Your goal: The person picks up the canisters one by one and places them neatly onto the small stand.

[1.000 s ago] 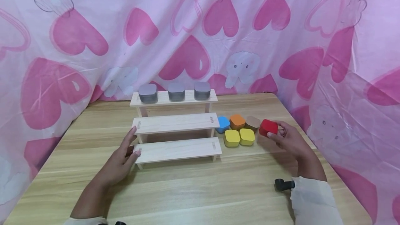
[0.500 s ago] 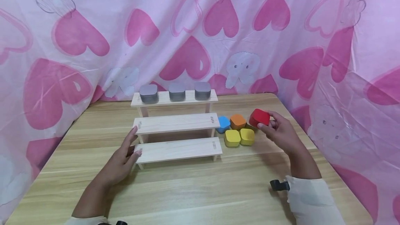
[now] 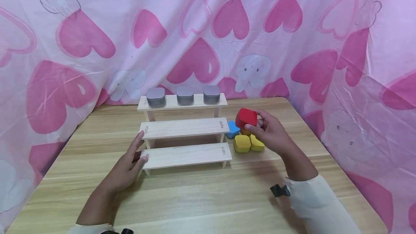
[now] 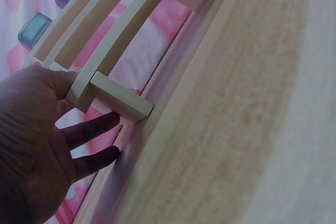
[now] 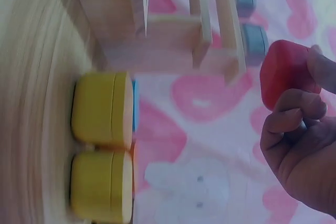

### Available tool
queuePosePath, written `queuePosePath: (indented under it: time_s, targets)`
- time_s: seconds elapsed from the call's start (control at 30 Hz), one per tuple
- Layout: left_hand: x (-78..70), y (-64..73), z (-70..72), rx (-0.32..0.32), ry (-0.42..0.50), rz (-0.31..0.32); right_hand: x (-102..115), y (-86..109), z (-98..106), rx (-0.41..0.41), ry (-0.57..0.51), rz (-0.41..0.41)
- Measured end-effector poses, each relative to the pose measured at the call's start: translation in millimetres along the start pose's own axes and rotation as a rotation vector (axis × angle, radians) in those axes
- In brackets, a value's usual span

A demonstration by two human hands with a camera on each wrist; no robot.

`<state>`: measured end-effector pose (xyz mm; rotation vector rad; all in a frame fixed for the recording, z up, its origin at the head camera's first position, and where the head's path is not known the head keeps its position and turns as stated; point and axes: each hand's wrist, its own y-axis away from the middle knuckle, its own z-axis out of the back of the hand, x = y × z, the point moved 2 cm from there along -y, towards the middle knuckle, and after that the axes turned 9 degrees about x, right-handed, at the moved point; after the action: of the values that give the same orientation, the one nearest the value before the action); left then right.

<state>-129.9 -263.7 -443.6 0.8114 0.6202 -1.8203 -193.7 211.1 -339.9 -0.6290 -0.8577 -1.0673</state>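
My right hand point(image 3: 274, 134) pinches a red rounded block point(image 3: 246, 117) between thumb and fingers. The block is off the table, above the group right of a three-step wooden stand point(image 3: 185, 156). Two yellow blocks point(image 3: 242, 143) and a blue block point(image 3: 233, 129) sit there, with an orange block point(image 3: 246, 131) mostly hidden behind the red one. At the stand's left end, my left hand point(image 3: 121, 170) rests its thumb on the lowest step and its index finger by the middle one. In the left wrist view, two fingers point(image 4: 94, 130) stretch out loosely below.
Three grey blocks point(image 3: 185, 95) stand spaced along the top step. The stand is on a wood-grain table point(image 3: 195, 201). A pink heart-patterned cloth point(image 3: 191, 21) hangs behind the table and along its sides.
My right hand has raised the red block and carried it left, from the right of the group to over the orange block. My left hand stays at the stand's end.
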Motion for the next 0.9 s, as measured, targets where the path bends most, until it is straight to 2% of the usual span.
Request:
queuePosePath:
  time_s: [0.13, 0.4, 0.67, 0.9]
  targets:
    - [1.1, -0.1, -0.4, -0.004, 0.0, -0.011, 13, -8.9, -13, 0.055, -0.038, 0.018]
    - [1.9, 0.0, -1.2, -0.01, -0.003, -0.038, 43, -25.4, -42, 0.17, -0.014, 0.068]
    - [1.4, -0.6, -1.0, -0.006, -0.007, -0.024, 61, -41.6, -72, 0.235, 0.004, 0.127]
    - [2.1, -0.3, -0.6, -0.008, -0.018, -0.027, 77, -52.4, -101, 0.313, 0.006, 0.093]
